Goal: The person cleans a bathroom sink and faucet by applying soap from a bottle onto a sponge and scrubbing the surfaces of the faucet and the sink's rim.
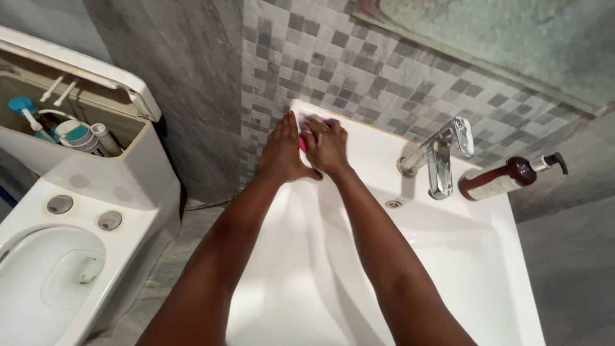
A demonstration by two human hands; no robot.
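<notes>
Head view: both hands work at the far left corner of the white sink (448, 269). Right hand (328, 146) curls closed over a pink sponge (303, 142); left hand (282, 150) lies flat, fingers extended, holding nothing. Best practice: keep firm, even pressure and follow the rim edge.

Pink cloth (302, 142) on sink rim (359, 138)

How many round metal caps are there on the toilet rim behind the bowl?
2: one round metal cap nearer the left edge, the other cap right of it, both below the open tank.
</notes>
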